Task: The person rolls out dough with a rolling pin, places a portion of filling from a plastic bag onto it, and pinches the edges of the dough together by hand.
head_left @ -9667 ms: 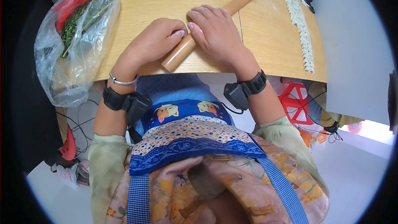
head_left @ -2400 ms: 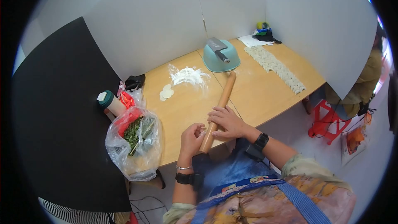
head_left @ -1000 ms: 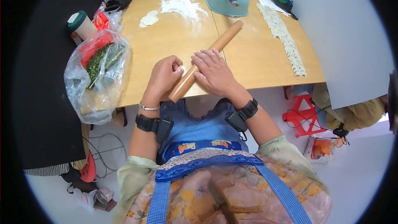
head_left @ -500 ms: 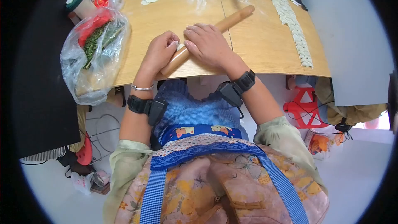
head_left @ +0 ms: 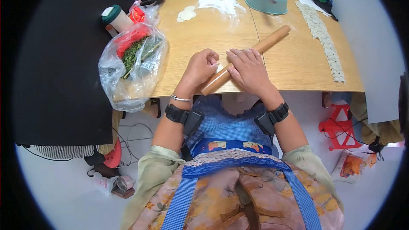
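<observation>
A wooden rolling pin (head_left: pixel 274 38) lies diagonally near the table's front edge. My right hand (head_left: pixel 249 70) rests palm down on its middle, fingers together over the wood. My left hand (head_left: pixel 202 67) is closed in a pinch at the pin's left side, on the edge of a small pale dough piece (head_left: pixel 219 67) that lies partly under the pin. Several flat round wrappers (head_left: pixel 186 14) overlap farther back on the left, beside a patch of white flour (head_left: pixel 219 3).
A plastic bag with greens (head_left: pixel 134 57) and a green-lidded container (head_left: pixel 117 18) are at the left. A teal basin (head_left: pixel 266 0) with a cleaver on it stands at the back. A long row of folded dumplings (head_left: pixel 321 36) runs down the right. A red stool (head_left: pixel 341 127) is below.
The whole view has shifted, so the scene sits farther right and lower. My right hand has moved slightly along the pin relative to my left hand, and the gap between the hands is wider.
</observation>
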`<state>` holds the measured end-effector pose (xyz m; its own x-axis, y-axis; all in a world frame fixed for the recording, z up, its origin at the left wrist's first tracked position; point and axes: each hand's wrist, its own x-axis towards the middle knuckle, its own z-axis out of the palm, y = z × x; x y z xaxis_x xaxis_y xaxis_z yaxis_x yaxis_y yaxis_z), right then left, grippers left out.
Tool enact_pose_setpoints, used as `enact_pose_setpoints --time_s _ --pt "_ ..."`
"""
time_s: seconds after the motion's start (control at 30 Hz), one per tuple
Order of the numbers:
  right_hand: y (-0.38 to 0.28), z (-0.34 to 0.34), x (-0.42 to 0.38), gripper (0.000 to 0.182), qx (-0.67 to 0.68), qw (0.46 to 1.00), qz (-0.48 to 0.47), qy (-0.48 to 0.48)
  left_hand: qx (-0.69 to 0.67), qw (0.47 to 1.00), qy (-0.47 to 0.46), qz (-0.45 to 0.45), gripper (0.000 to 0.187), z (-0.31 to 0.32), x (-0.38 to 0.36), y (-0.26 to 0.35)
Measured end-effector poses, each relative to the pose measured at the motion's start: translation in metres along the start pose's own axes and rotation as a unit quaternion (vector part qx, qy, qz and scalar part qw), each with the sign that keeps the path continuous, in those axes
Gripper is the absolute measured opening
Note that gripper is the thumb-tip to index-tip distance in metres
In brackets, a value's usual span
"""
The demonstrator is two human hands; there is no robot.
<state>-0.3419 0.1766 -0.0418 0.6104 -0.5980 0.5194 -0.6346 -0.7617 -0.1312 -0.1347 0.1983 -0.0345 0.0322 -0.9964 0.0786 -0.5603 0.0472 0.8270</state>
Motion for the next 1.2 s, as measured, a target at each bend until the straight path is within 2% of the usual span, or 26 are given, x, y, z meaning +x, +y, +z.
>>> enact_pose_setpoints --time_s 0.3,0.37,0.43,0.5,0.6,0.67,0.73,0.87,0.93,1.17,1.2 --pt "0.004 0.001 -0.004 0.044 0.037 0.999 -0.010 0.018 0.014 0.996 -0.087 -0.018 0.016 -0.004 0.000 0.006" --pt "0.005 0.003 -0.006 0.044 0.031 0.999 -0.003 0.022 -0.011 0.997 -0.078 -0.019 0.009 -0.007 0.000 0.010" --pt "0.005 0.002 -0.006 0.043 0.035 0.999 -0.009 0.019 -0.065 0.994 -0.082 -0.027 0.010 -0.006 0.000 0.002" --pt "0.004 0.002 -0.006 0.043 0.037 0.999 -0.005 0.024 -0.142 0.989 -0.002 -0.044 0.016 -0.005 -0.001 -0.002" --pt "0.005 0.003 -0.006 0.043 0.032 0.999 -0.006 0.027 -0.114 0.992 -0.002 -0.045 0.018 -0.007 -0.001 -0.005" --pt "0.004 0.000 -0.005 0.042 0.029 0.999 0.002 -0.014 -0.108 0.994 -0.001 -0.037 0.019 -0.009 0.001 -0.009" --pt "0.005 0.000 -0.005 0.042 0.026 1.000 0.001 -0.011 0.031 0.999 -0.022 -0.020 0.023 -0.012 0.002 -0.006" --pt "0.005 0.002 -0.005 0.042 0.026 1.000 -0.001 -0.007 0.074 0.996 -0.044 -0.038 0.020 -0.014 0.002 0.006" --pt "0.006 0.002 -0.005 0.042 0.027 1.000 -0.001 -0.010 0.064 0.994 -0.075 -0.055 0.017 -0.016 0.003 0.007" --pt "0.006 0.001 -0.005 0.042 0.031 0.999 0.001 -0.013 -0.043 0.996 -0.063 -0.038 0.011 -0.016 0.000 0.000" --pt "0.006 0.002 -0.005 0.042 0.031 0.999 0.001 -0.012 -0.100 0.991 -0.062 -0.071 0.011 -0.015 0.001 0.000"
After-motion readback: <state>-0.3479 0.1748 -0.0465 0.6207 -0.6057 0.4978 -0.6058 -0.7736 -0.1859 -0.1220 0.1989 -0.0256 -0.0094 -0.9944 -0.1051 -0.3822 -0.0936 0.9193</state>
